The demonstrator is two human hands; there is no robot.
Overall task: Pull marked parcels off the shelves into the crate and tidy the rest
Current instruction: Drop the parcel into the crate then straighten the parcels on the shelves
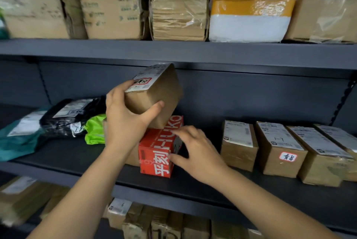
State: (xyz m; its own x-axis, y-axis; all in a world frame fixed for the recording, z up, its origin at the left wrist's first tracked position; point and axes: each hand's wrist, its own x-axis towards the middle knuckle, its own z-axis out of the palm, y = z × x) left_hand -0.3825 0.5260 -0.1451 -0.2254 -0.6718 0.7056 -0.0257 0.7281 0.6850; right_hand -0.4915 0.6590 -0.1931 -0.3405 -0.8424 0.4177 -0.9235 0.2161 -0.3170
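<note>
- Your two bare forearms come in from the bottom edge, nearest to you, and reach up to the middle shelf (270, 194).
- Your left hand (125, 121) grips the small brown box (156, 94), thumb across its near face and fingers round its left end. The box is tilted and held up off the shelf, over the red box (160, 148). Its white label carries a red-bordered sticker (142, 81).
- Your right hand (197, 153) is spread with its fingers fairly straight, and the fingertips touch the right side of the red box, which stands near the shelf's front edge, about midway along.
- A brown carton (133, 155) sits just left of the red box, mostly hidden by your left wrist.
- Toward the shelf's left end lie a green bag (94, 128), a black bag (71, 117) and a teal bag (17, 138), packed close together.
- Toward the right end four labelled brown boxes (239, 146) stand side by side; the second one has a red-bordered tag (287, 156) on its front face.
- The upper shelf (173, 49) holds large cartons and a white foam box (251, 7) banded with yellow tape.
</note>
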